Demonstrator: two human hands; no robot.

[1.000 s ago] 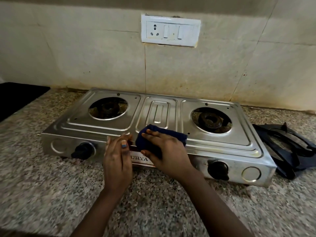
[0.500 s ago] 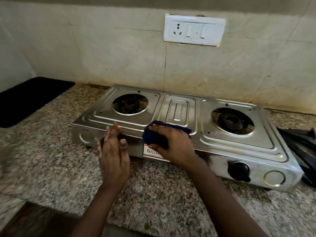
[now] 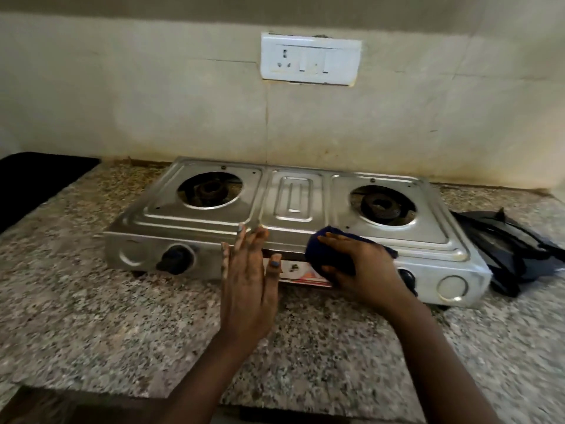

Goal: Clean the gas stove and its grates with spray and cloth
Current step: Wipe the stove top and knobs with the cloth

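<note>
A: Nearest us, the speckled counter [image 3: 91,316], and two forearms reaching in over it. The left hand [image 3: 249,280] is flat, fingers straight and close together, pressed against the front edge of the stove [image 3: 195,220] as if to brace it.

B: And the right hand [image 3: 362,270]?

A: Fingers curled round a bunched dark blue cloth [image 3: 325,254], clamped on it, with the wad pushed against the front rim, right of the middle, just above the label strip.

B: So which step are we at?

A: My call: wiping the front lip and face panel. The top looks shiny, though I would not swear it is finished. Next the cloth wants to travel along that edge and round the left knob [image 3: 175,258], with the flat hand holding the stove steady so it does not slide.

B: The other knob?

A: Mostly hidden behind the right wrist. The label lettering is covered too, unreadable.

B: Further back?

A: Two open burner wells, left burner [image 3: 209,189] and right burner [image 3: 380,206], both bare and dull, grubby by the look of it. The grates [image 3: 516,249] are off, piled on the counter just beside the stove's right end, cut off by the picture's edge, so I cannot count them. They look like a later job.

B: Any spray?

A: No bottle in view. Behind it all, a stained wall with a switch plate [image 3: 310,59], and something black [image 3: 39,182] at far left I cannot identify.
</note>
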